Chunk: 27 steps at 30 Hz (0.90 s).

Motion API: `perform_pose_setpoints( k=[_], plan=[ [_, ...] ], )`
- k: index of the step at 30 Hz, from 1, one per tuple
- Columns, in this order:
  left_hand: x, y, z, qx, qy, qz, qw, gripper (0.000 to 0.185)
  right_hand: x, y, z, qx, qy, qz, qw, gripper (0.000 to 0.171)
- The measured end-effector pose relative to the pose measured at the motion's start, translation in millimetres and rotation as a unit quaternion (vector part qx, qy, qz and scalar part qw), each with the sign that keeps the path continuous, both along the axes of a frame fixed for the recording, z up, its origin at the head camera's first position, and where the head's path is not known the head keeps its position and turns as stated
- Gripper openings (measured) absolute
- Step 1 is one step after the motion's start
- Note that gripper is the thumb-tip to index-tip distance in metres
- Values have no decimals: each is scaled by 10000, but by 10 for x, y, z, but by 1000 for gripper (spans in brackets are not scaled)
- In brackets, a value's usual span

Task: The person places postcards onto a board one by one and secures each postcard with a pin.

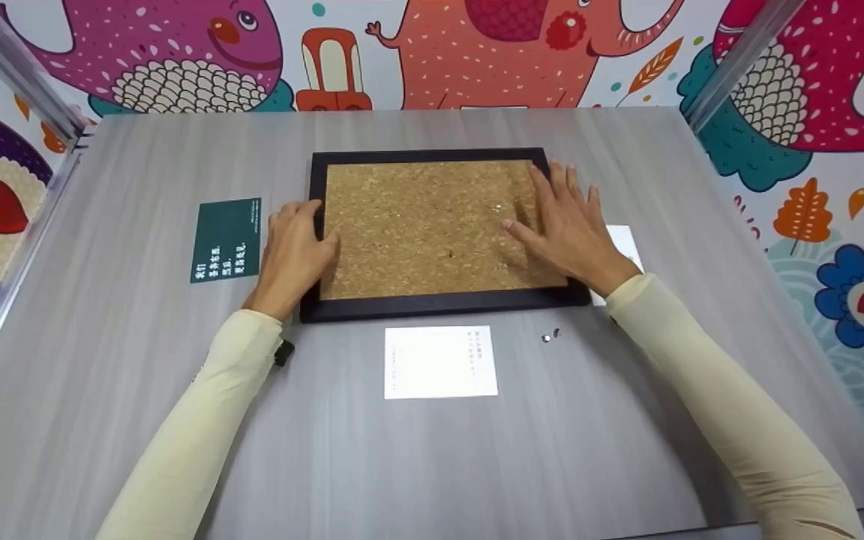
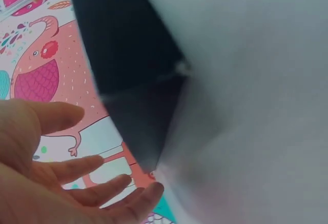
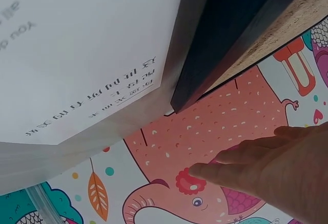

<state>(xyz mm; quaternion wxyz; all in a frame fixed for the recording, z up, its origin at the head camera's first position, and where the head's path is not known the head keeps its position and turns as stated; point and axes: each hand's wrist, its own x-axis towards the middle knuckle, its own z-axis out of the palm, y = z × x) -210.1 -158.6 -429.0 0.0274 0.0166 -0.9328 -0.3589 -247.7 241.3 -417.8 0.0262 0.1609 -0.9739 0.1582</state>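
A cork board (image 1: 417,225) in a black frame (image 1: 432,306) lies flat on the grey table. My left hand (image 1: 293,251) is at the frame's left side, its thumb reaching over the cork edge. In the left wrist view, the fingers of that hand (image 2: 66,183) are spread and loosely extended beside a black frame corner (image 2: 138,96). Over the board's right side is my right hand (image 1: 571,229), fingers spread across the frame and thumb pointing inward above the cork. The right wrist view shows this hand (image 3: 277,167) with its fingers extended.
Left of the board lies a dark green card (image 1: 226,240) with white writing. A white card (image 1: 439,362) sits in front of it, and another white card (image 1: 625,244) is partly hidden by my right wrist. Two small shiny pieces (image 1: 547,338) lie front right. A patterned wall stands behind.
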Motion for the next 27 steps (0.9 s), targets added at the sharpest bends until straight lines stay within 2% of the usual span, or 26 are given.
perform_pose_setpoints(
  k=[6,15,27],
  plan=[
    [10,-64,-7,407,-198,-70,9989,63,-3,5,-7,-104,-44,-15,9999,99],
    [33,-121,5,604,-382,74,9974,67,4,9,-22,-123,-42,-42,9999,97],
    [65,-227,-11,725,-766,114,9944,63,30,92,-62,-225,275,-9,9994,94]
  ],
)
